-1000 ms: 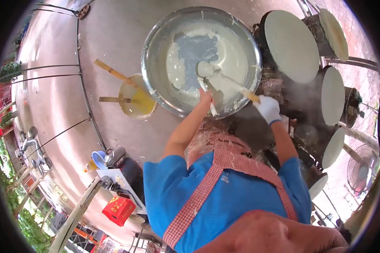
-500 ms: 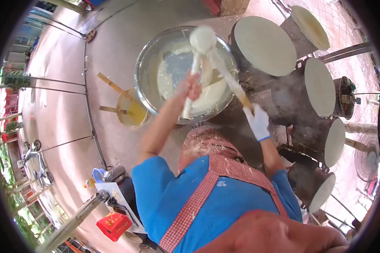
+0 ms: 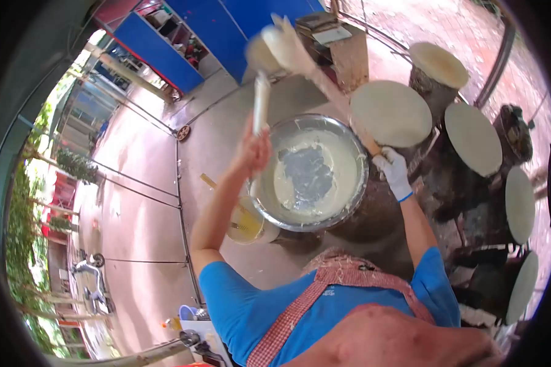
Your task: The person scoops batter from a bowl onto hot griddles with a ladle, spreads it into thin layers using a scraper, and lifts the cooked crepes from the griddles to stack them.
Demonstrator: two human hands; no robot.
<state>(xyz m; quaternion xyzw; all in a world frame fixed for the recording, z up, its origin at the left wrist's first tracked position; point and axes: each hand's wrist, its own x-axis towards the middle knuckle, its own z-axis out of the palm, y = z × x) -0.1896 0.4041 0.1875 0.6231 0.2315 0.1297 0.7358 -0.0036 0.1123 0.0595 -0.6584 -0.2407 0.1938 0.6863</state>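
My bare left hand is closed around a short stick coated in pale batter, held up above the left rim of a wide metal basin. My right hand, in a white glove with a blue cuff, grips the wooden handle of a long batter-coated stirring tool. That tool slants up and away to the left, over the basin's far side. Its far end is blurred beside a pale rounded shape; which tool this belongs to I cannot tell. Thick creamy batter lies in the basin, with a grey patch at its middle.
On the right stand several round flat griddles on dark drum stoves. A bucket of yellow liquid sits left of the basin. Beyond are a wooden box and blue cabinets. A scooter is far left.
Both hands have risen and moved forward with their tools, clear of the batter. The view has tilted up, so the basin appears lower and the blue cabinets show.
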